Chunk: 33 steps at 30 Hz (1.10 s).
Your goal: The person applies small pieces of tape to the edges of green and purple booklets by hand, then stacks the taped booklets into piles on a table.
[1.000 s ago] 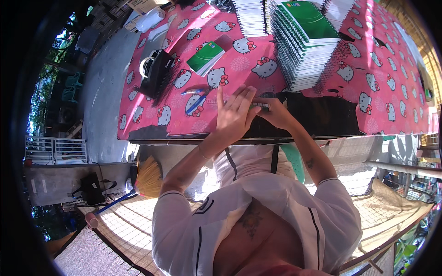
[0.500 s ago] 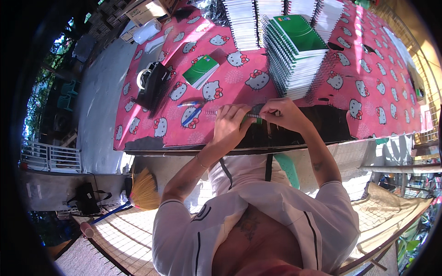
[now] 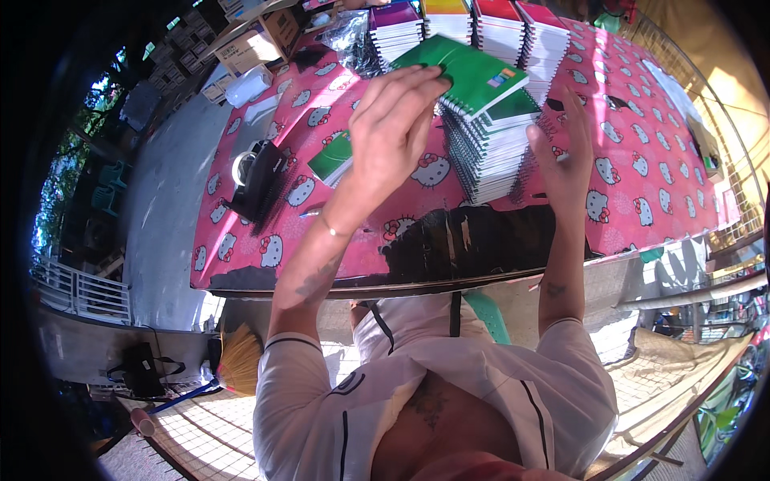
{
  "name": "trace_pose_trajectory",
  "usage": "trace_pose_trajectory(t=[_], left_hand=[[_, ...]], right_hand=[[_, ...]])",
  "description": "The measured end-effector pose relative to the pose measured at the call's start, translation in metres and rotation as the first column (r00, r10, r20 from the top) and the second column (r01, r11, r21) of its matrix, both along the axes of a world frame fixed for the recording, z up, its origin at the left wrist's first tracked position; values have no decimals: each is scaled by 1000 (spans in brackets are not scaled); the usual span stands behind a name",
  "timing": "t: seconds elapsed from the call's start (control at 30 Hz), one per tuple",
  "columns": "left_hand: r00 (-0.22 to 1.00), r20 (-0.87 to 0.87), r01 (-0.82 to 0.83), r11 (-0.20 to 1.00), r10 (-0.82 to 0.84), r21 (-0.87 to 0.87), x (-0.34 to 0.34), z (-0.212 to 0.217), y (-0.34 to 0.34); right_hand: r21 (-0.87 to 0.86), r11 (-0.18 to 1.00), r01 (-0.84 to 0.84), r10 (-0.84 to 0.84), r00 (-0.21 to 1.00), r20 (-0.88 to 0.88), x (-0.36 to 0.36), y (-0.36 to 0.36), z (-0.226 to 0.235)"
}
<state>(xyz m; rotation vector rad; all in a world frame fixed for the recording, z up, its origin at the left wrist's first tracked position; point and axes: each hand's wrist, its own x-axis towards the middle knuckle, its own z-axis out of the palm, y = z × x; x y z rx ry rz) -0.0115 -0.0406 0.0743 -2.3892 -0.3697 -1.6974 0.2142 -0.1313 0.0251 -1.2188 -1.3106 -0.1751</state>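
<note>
My left hand (image 3: 391, 120) is closed on the spiral-bound edge of a green-covered notebook (image 3: 473, 70). This notebook lies turned at an angle over the top of a tall stack of green spiral notebooks (image 3: 484, 160); whether it rests fully on the stack I cannot tell. To the right of the stack, my right hand (image 3: 568, 156) is raised with thumb and fingers apart, holding nothing. A smaller green notebook (image 3: 330, 159) lies on the table, partly behind my left forearm. A pen (image 3: 311, 212) shows beside that forearm.
Stacks of purple (image 3: 395, 32), yellow (image 3: 447, 24) and red notebooks (image 3: 499, 32) stand behind the green one. A black tape dispenser (image 3: 261, 180) sits at the left. A cardboard box (image 3: 261, 44) is at the far left. The pink patterned tablecloth (image 3: 642, 160) is torn near the front edge.
My hands have left a small dark item they held together near the table's front edge. The left has risen to grip the green notebook; the right has moved right and opened.
</note>
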Motion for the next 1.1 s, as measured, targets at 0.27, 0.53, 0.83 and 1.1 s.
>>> trace_pose_trajectory(t=[0.27, 0.53, 0.83, 1.1], left_hand=[[936, -112, 276, 891, -335, -360, 45, -47, 62], [810, -477, -536, 760, 340, -368, -125, -131, 93], [729, -490, -585, 807, 477, -85, -141, -186, 56], [952, -281, -260, 798, 119, -543, -120, -167, -7]], right_hand=[[-287, 770, -569, 454, 806, -381, 40, 41, -15], [210, 950, -231, 265, 953, -146, 35, -48, -20], [-244, 712, -659, 649, 750, -131, -92, -24, -78], [-443, 652, -615, 452, 785, -424, -90, 1, -167]])
